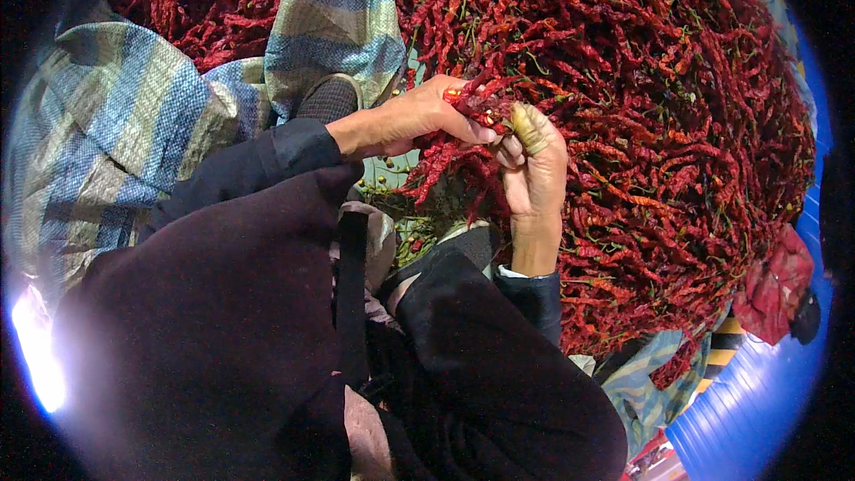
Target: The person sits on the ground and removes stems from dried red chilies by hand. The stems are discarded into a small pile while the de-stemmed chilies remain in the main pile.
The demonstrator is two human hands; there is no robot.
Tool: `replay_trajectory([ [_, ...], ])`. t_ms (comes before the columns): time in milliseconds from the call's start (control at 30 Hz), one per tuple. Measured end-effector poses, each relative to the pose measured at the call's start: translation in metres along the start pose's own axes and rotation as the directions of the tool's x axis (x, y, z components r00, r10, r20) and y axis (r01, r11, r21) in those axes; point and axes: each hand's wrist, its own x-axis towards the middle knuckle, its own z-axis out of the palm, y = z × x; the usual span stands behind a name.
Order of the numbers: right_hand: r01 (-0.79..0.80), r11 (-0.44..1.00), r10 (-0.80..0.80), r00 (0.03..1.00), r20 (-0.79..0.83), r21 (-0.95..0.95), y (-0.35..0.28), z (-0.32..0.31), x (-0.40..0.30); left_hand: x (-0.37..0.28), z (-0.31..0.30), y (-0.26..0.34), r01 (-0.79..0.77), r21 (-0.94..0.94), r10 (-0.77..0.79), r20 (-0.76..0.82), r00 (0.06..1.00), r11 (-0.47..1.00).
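Observation:
A loose bunch of wrinkled dried red chillies lies in my left hand, gripped between the thumb and fingers. Facing it from the right, my right hand has its fingers curled and meets the bunch at the fingertips. A yellowish covering wraps the right thumb, which presses on a chilli at the bunch's edge. More dried chillies hang or lie just below the left hand. Green stems and small bits are scattered on the ground between my feet.
A large heap of dried red chillies spreads ahead and to the right. Blue-and-cream checked woven plastic sheeting bunches at the left. A red bag or cloth rests at the heap's right edge, beside a blue corrugated surface.

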Motion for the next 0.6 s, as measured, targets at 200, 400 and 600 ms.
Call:
replay_trajectory([
  [200, -0.179, 0.942, 0.1, 0.957, 0.273, 0.284, 0.006, -0.006, -0.006, -0.007, -0.01, -0.005, -0.143, 0.146, 0.128, 0.111, 0.986, 0.979],
  [400, 0.178, 0.61, 0.285, 0.86, 0.424, -0.772, -0.036, -0.033, -0.059, -0.014, -0.026, 0.0, -0.023, 0.015, 0.025, -0.172, 0.985, 1.0],
  [600, 0.102, 0.237, -0.334, 0.942, 0.017, -0.966, 0.004, -0.042, -0.028, -0.009, -0.031, -0.014, 0.043, -0.138, -0.083, -0.299, 0.951, 0.989],
])
